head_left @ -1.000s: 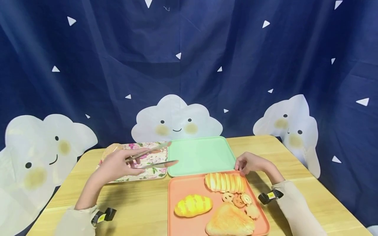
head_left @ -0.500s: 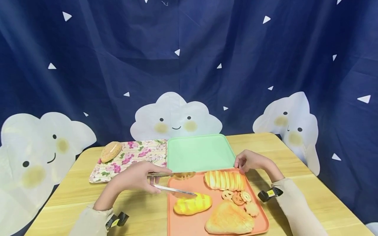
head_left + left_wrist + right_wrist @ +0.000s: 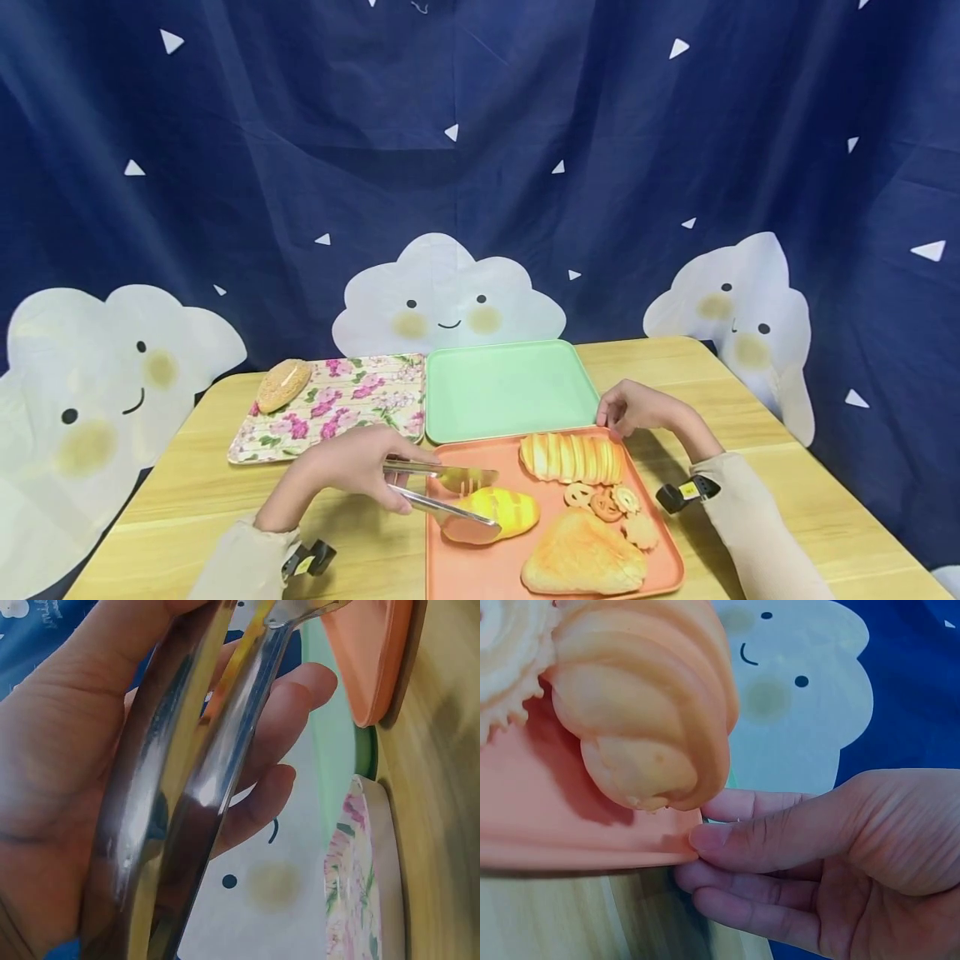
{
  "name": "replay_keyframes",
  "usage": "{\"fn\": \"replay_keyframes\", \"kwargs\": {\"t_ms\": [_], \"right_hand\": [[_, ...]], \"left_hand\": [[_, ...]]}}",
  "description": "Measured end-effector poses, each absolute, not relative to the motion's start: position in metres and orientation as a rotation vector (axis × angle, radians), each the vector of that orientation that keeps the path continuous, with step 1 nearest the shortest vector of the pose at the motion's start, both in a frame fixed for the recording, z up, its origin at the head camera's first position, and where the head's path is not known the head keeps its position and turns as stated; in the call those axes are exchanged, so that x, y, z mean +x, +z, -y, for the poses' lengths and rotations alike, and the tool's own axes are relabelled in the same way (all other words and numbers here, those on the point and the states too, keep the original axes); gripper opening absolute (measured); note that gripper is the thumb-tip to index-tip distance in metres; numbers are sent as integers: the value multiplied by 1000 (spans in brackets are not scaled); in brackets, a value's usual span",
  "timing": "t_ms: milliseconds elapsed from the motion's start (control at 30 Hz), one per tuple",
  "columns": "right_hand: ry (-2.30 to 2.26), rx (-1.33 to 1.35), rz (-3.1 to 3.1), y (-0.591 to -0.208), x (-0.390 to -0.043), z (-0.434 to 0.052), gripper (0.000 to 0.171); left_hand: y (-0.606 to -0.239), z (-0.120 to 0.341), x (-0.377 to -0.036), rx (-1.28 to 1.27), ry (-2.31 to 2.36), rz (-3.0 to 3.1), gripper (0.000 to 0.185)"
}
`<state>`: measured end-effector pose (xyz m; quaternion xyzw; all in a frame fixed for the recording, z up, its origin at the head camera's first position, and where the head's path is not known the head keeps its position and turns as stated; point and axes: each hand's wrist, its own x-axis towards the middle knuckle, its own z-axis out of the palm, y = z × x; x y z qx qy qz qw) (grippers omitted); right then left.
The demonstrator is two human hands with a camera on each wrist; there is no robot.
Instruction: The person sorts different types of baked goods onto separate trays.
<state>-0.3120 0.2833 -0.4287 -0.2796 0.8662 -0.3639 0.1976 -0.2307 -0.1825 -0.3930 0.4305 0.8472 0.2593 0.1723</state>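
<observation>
My left hand (image 3: 363,465) grips metal tongs (image 3: 438,506), whose spread arms reach over the orange tray (image 3: 465,575). The tongs' tips stand on either side of a yellow oval bread (image 3: 516,512); contact with it cannot be made out. In the left wrist view, the tongs' arms (image 3: 232,742) lie between thumb and fingers. My right hand (image 3: 641,410) pinches the tray's far right corner; the right wrist view shows its thumb (image 3: 761,838) on the rim, beside a ridged bread (image 3: 649,697). That ridged loaf, several small cookies (image 3: 606,506) and a triangular bread (image 3: 585,558) share the tray.
A mint green tray (image 3: 513,392) lies behind the orange one. Left of it, a floral tray (image 3: 337,408) bears a seeded oval bun (image 3: 283,385). All stand on a wooden table (image 3: 172,500), before a dark blue curtain (image 3: 480,192) with cloud shapes.
My left hand has carried the tongs from above the floral tray rightward and toward me, down to the yellow bread. The right hand has stayed at the tray corner.
</observation>
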Motion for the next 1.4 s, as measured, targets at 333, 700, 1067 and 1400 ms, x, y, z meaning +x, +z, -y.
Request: {"fn": "replay_keyframes", "kwargs": {"t_ms": [333, 700, 1067, 1400], "right_hand": [[-1032, -788, -2417, -430, -312, -285, 20], [-1059, -799, -2389, -429, -313, -286, 22], [-1061, -804, -2382, -429, -313, -286, 26], [-1083, -784, -2364, -429, -312, -286, 25]], "left_hand": [[-398, 180, -232, 1119, 757, -2415, 51], [-397, 181, -236, 1260, 778, -2453, 46], [-372, 226, -235, 1212, 881, -2759, 49], [-345, 286, -226, 754, 801, -3259, 53]]}}
